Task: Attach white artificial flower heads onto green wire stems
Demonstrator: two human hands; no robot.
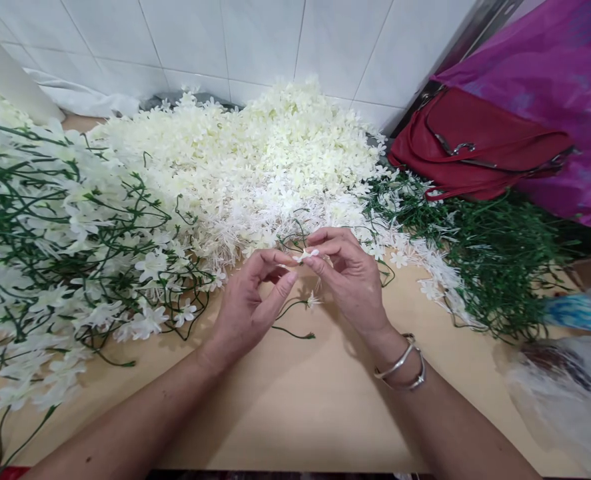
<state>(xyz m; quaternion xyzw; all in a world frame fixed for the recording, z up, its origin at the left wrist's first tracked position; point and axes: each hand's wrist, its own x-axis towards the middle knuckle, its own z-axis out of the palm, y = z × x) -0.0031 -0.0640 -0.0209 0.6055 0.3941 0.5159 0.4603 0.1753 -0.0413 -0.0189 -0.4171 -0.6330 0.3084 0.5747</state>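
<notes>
Pinching one small white flower (305, 255) between them, the left hand (248, 303) and right hand (350, 277) meet above the bench (295, 400) (fingertips pressed together); its thin green stem (290, 320) trails down toward the left hand, which is nearer.

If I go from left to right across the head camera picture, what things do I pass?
Flowered stems → loose flower pile → left hand → small flower → right hand → bare green stems → red bag → clear plastic bag.
</notes>
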